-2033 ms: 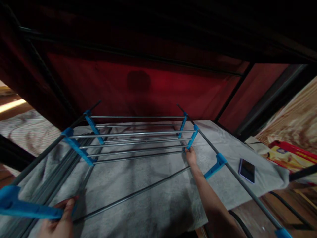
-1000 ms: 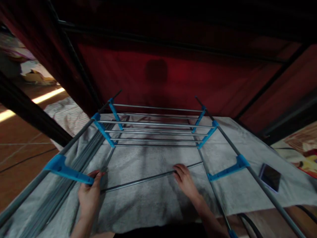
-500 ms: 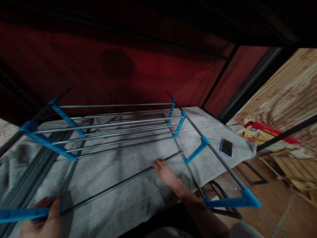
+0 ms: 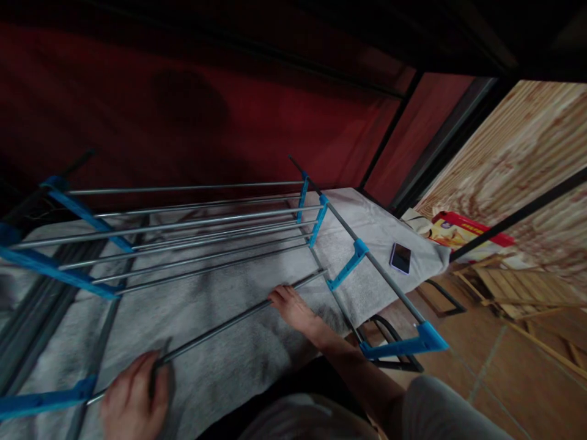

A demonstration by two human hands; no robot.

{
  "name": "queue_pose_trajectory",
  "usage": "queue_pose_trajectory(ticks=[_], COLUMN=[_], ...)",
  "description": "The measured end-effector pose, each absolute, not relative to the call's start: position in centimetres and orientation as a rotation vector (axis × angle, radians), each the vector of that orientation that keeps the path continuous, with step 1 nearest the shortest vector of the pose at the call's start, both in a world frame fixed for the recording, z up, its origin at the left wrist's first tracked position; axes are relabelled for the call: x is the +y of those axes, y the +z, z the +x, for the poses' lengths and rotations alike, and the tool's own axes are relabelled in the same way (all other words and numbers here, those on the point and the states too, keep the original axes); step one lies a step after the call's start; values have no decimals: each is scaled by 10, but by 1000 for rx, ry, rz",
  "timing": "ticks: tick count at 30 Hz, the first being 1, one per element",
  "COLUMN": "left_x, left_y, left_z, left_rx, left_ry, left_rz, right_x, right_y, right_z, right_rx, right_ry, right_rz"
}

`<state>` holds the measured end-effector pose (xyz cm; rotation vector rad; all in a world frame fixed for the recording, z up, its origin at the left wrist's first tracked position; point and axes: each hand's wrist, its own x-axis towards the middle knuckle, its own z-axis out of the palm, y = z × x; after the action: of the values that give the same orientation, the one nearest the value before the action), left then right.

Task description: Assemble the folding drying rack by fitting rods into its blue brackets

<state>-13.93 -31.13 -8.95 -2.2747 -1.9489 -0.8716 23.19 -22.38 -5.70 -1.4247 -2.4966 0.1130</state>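
The left hand (image 4: 135, 397) and the right hand (image 4: 291, 307) are both bare, and the right forearm (image 4: 343, 357) also. Near the lower edge is plain light grey cloth (image 4: 444, 412) of rounded shape; whether sleeve or trouser leg, I cannot tell. Beside it, very dark clothing (image 4: 318, 379) shows partly.

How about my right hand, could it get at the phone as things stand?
Probably not directly: your right hand is on a grey rod, and the sloping side tube with its blue bracket stands between that hand and the phone.
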Motion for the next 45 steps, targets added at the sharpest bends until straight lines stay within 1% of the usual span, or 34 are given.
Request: queue_pose_trajectory(ticks=[3, 6, 15, 21, 31, 36, 45], left_x=[-299, -289, -292, -299, -301, -303, -296], left_y=[-82, -82, -77, -73, -74, -77, -65], left_z=[-120, -117, -135, -141, -139, -134, -98], left_rx=[-1730, -1670, -1697, -1695, -1622, -1707, -2093], left_ry=[-710, -645, -787, -885, -798, -771, -707], left_rz=[-2337, -2391, -2415, -2385, -2417, -2457, -2446], right_x=[-224, -224, -227, -235, -246, -235, -212], right_y=[-57, -56, -56, -67, -71, -74, -89], right_z=[233, 235, 250, 264, 272, 276, 284], right_rx=[-2479, -2456, -2365, -2255, -2238, -2281, -2305], right_ry=[115, 108, 141, 260, 295, 218, 72], right_rz=[-1400, -1399, -1446, -1463, -1490, -1472, -1396])
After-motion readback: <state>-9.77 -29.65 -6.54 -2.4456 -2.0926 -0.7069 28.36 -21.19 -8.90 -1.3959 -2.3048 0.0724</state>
